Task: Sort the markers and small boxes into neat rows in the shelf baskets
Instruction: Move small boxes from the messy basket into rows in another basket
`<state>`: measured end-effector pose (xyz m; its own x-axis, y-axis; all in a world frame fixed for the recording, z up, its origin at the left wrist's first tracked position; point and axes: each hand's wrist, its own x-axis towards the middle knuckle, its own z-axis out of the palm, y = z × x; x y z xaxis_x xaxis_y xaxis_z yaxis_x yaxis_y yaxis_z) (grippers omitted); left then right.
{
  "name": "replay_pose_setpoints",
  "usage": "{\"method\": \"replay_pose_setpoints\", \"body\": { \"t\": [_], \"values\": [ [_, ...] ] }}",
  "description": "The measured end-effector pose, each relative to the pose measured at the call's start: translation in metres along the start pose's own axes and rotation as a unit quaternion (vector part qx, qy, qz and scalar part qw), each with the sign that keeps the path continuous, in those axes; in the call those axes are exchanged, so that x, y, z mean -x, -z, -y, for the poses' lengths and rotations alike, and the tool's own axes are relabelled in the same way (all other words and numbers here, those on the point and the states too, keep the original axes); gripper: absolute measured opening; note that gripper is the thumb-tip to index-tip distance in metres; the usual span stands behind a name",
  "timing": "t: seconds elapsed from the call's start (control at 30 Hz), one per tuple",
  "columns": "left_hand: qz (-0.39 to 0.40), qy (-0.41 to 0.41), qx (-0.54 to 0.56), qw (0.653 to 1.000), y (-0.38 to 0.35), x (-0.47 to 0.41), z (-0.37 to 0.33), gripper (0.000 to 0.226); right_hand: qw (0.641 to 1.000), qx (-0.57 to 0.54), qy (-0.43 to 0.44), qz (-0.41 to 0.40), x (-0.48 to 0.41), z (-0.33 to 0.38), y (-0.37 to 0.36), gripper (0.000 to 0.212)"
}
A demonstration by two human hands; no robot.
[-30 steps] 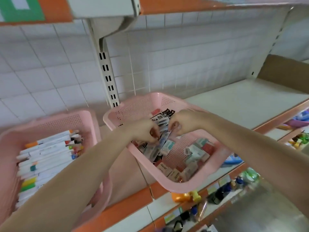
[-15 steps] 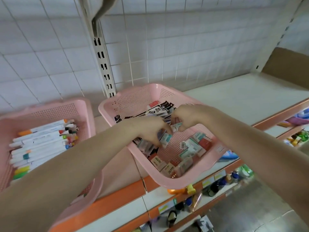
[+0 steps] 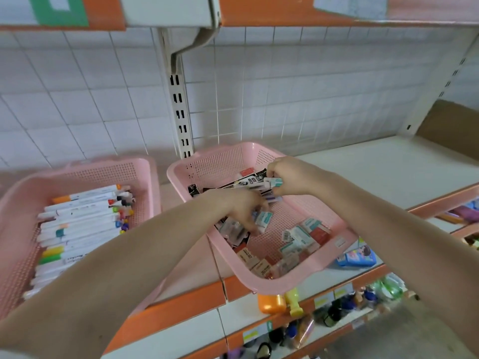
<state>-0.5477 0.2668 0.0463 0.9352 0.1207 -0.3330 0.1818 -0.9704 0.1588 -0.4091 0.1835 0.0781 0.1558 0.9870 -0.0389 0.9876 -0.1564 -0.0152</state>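
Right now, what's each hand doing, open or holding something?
Left hand: pinches a small teal box, it seems.
Right hand: grips a bundle of long packs.

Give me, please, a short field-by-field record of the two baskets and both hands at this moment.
left basket: pink, on the shelf
markers: lying side by side in the left basket
right basket: pink, set askew on the shelf
small boxes: loose jumble in the right basket
right hand: grips long packs at the far side of the right basket
left hand: fingers down among the small boxes; grip unclear
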Motion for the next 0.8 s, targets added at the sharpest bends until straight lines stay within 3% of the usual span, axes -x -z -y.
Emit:
{"method": "replay_pose_setpoints", "body": {
  "t": [0.1, 0.2, 0.33, 0.53, 0.8],
  "values": [
    [-0.07, 0.008, 0.033, 0.997, 0.005, 0.009, 0.0, 0.053, 0.998, -0.051, 0.008, -0.035, 0.006, 0.005, 0.006, 0.032],
    [-0.136, 0.036, 0.028, 0.99, 0.013, 0.031, 0.009, 0.06, 0.993, -0.081, 0.015, -0.085, 0.006, 0.015, 0.011, 0.033],
    [-0.191, 0.104, 0.057, 0.974, 0.017, 0.08, 0.039, 0.065, 0.99, -0.099, 0.034, -0.094, -0.011, 0.033, 0.02, 0.037],
    [-0.382, 0.229, 0.144, 0.884, 0.014, 0.184, 0.074, 0.064, 0.978, -0.136, 0.121, -0.1, -0.054, 0.117, 0.029, 0.041],
    [-0.425, 0.395, 0.118, 0.806, -0.039, 0.343, 0.099, 0.07, 0.934, -0.202, 0.264, -0.134, -0.099, 0.264, 0.033, 0.042]
  ]
}}
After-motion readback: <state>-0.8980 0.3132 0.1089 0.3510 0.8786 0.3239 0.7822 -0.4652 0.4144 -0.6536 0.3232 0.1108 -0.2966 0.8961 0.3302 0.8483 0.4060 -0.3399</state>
